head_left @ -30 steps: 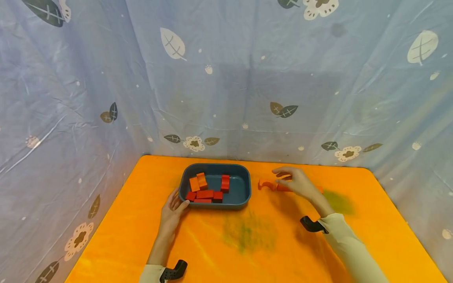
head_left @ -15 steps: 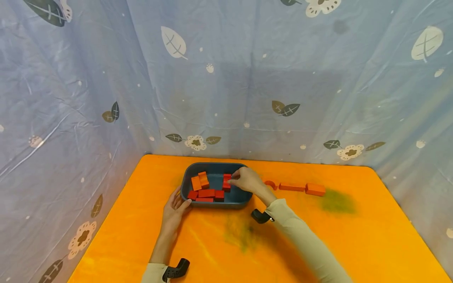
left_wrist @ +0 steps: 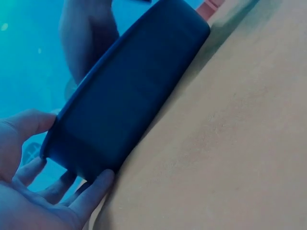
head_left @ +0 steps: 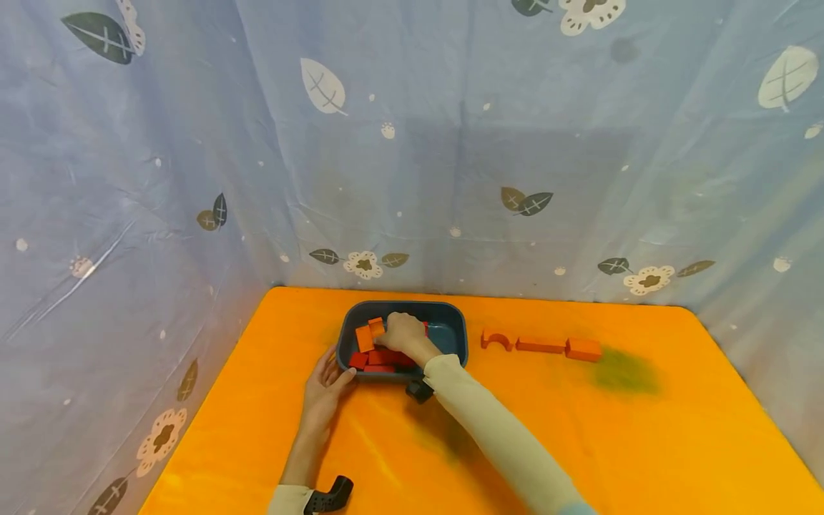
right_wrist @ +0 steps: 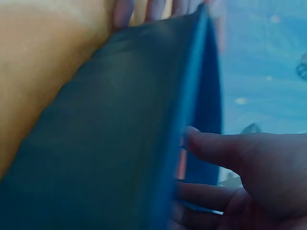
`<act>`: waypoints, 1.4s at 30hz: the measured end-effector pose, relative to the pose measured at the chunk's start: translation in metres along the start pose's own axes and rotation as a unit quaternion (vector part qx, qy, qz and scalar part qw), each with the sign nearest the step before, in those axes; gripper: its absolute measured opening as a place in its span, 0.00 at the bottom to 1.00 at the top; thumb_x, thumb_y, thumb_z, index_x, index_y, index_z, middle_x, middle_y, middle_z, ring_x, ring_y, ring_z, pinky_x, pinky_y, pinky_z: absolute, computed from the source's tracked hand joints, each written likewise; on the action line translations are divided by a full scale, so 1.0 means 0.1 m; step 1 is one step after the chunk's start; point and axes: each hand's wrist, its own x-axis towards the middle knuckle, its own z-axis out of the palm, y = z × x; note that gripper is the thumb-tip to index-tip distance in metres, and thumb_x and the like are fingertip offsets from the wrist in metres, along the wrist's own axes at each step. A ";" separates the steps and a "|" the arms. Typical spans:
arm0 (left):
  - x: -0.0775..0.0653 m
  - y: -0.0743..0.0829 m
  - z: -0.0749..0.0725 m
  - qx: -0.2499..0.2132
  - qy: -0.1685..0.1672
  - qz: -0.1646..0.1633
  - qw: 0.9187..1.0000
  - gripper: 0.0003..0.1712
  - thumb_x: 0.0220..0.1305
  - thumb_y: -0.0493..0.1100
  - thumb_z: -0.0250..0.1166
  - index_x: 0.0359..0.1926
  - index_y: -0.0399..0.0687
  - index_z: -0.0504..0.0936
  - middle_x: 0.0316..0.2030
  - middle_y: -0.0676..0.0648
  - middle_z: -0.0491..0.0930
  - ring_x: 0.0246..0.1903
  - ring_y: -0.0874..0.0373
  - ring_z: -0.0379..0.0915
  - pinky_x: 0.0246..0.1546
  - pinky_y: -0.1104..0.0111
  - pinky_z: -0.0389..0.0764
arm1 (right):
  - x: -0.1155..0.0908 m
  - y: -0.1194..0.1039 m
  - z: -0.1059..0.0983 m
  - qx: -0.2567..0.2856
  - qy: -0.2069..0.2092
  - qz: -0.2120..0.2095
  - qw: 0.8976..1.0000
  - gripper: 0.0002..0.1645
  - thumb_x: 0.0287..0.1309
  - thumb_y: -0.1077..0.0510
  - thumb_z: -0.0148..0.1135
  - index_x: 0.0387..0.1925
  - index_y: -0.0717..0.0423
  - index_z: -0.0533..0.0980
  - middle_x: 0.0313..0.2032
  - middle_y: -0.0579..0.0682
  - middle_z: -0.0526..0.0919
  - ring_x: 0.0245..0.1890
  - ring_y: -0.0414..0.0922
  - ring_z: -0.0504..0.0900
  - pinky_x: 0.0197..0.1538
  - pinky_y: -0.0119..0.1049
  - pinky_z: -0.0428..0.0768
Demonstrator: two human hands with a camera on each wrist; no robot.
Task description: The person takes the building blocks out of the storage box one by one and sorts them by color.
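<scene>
A dark blue-grey rectangular tray [head_left: 454, 366] stands on the orange-covered table, with orange and red toy blocks in it. My left hand [head_left: 322, 400] grips its near left corner, thumb at the rim and fingers against the outer wall; the left wrist view shows the same hold on the tray [left_wrist: 115, 100]. Over the tray, my right hand [head_left: 405, 332] reaches in beside an orange block [head_left: 365, 339] and a second orange block [head_left: 376, 327]. In the right wrist view, the thumb and fingers of my right hand [right_wrist: 244, 167] stand apart; the rim hides the fingertips. Red blocks [head_left: 380, 369] lie along the near wall.
Right of the tray, an orange arch block [head_left: 496, 339], a long orange block [head_left: 540, 345] and a shorter orange block [head_left: 583, 350] lie in a row on the table [head_left: 644, 443]. A patterned curtain [head_left: 418, 179] hangs behind the table and at both sides.
My right hand has moved left from the row of blocks, past the red arch-like block in the tray, to the orange blocks there. My left hand has kept its hold on the tray.
</scene>
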 end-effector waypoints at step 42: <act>-0.02 0.01 -0.01 0.010 -0.008 -0.005 1.000 0.39 0.68 0.35 0.62 0.75 0.51 0.57 0.70 0.39 0.59 0.67 0.44 0.60 0.56 0.59 0.78 | 0.02 0.44 -0.12 0.089 0.109 -0.095 0.985 0.22 0.46 0.61 0.78 0.46 0.62 0.85 0.41 0.53 0.87 0.41 0.50 0.84 0.46 0.42 0.84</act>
